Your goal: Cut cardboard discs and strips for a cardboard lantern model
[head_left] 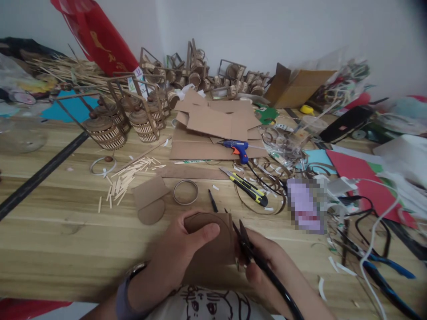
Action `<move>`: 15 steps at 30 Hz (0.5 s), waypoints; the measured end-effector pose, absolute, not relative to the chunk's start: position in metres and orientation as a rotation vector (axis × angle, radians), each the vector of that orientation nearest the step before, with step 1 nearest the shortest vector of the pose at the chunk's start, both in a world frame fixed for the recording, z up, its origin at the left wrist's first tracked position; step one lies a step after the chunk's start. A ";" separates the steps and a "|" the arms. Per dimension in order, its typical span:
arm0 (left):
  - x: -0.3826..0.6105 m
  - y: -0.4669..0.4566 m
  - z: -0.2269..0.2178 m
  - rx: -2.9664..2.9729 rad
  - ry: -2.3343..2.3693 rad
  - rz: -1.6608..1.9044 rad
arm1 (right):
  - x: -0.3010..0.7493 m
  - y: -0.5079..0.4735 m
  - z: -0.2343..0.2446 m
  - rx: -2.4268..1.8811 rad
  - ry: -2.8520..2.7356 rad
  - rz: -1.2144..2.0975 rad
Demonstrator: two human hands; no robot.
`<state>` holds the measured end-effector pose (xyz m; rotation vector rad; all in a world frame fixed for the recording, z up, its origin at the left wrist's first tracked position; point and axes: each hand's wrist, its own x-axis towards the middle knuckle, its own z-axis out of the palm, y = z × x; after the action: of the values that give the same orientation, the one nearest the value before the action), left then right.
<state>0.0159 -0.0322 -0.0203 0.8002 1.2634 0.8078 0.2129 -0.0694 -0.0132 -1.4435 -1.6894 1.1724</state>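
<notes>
Toward the person from the blue glue gun [240, 149], in the head view, the two hands are apart, each gripping something above the wooden counter [83, 249]. The left hand [182, 242] is clamped on a brown cardboard piece [213, 251], its thumb flat on top, near a curved line marked on the surface. The right hand [268, 255] is closed round black scissors [247, 244], whose blades stand spread at the piece's right edge; whether they bite into it I cannot tell. Between the glue gun and the hands lie a yellow-and-black utility knife [248, 186] and a black pen [214, 202]. Left of the gun and nearer the person are a metal ring [185, 204], a cardboard offcut [150, 193] touching a rounded cardboard piece [151, 212], and, farther left, a scatter of thin wooden sticks [123, 182]. Behind the gun, cardboard sheets [216, 120] are stacked; to its left stand small lidded barrels [143, 124]. Well right of the gun and nearer the person, blue-handled pliers [383, 278] lie beside a white cable [363, 262].
</notes>
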 end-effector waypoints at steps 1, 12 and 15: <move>0.016 -0.033 -0.020 0.820 1.275 0.813 | 0.211 -0.071 -0.013 -1.460 -1.662 1.222; 0.015 -0.035 -0.014 0.862 1.355 0.837 | 0.207 -0.075 -0.013 -1.470 -1.608 1.367; 0.015 -0.035 -0.013 0.874 1.390 0.830 | 0.210 -0.074 -0.014 -1.462 -1.691 1.344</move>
<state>0.0148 -0.0352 -0.0127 0.8743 1.3901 0.8296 0.2096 -0.0742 -0.0145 -1.4625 -1.6915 1.3443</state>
